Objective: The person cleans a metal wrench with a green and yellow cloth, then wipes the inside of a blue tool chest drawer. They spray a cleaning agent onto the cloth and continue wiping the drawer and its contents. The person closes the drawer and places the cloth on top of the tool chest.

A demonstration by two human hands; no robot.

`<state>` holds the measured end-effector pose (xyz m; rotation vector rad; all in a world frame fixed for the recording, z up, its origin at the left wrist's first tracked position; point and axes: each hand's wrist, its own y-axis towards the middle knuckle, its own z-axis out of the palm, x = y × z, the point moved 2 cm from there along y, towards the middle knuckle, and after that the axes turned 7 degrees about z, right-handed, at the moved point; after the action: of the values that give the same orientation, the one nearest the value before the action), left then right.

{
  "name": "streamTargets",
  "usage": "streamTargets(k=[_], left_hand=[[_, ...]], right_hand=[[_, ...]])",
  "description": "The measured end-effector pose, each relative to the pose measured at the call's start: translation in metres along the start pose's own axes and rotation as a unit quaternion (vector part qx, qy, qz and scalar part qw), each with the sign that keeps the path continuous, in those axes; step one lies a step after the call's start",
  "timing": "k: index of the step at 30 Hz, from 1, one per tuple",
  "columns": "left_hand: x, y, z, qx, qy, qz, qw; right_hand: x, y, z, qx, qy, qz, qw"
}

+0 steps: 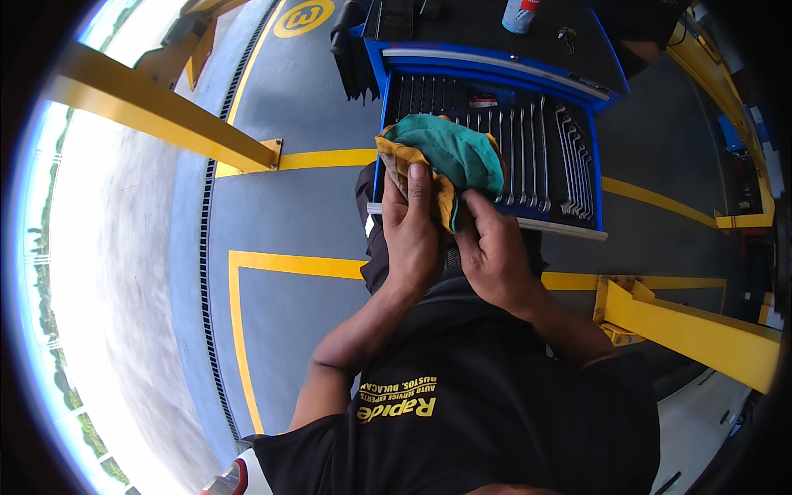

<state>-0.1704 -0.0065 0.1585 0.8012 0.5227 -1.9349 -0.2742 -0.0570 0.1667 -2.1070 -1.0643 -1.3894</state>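
Note:
A crumpled cloth, green on one side with yellow-orange folds, is held in front of my body above an open tool drawer. My left hand grips its near left part, the thumb pressed upright on the yellow fold. At the cloth's lower right edge, my right hand pinches it between thumb and curled fingers. Beneath and beyond the cloth, several combination wrenches lie side by side in a black liner. Some of the wrenches are hidden by the cloth.
The blue tool cabinet carries a spray can and a small bunch of keys on its black top. Yellow lift arms extend at left and right. A white car stands at lower right.

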Motion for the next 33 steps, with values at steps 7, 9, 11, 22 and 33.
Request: streamTargets(k=[7,9,11,22,33], left_hand=[[0.014,0.043,-0.077,-0.016,0.061,-0.05,0.997],[0.01,0.075,-0.114,-0.078,0.001,-0.056,0.995],[-0.01,0.086,-0.132,-0.099,-0.03,-0.023,0.994],[-0.009,0.017,-0.174,-0.015,-0.318,-0.166,0.933],[-0.008,0.01,-0.186,-0.073,-0.275,-0.175,0.943]], right_hand=[[-0.013,0.014,0.012,0.145,0.049,0.064,0.986],[-0.027,0.025,0.006,0.166,0.099,0.137,0.971],[-0.054,0.047,0.004,0.121,0.103,0.144,0.977],[-0.161,0.165,0.098,0.056,-0.171,0.119,0.976],[-0.137,0.181,0.163,0.141,-0.33,0.121,0.926]])
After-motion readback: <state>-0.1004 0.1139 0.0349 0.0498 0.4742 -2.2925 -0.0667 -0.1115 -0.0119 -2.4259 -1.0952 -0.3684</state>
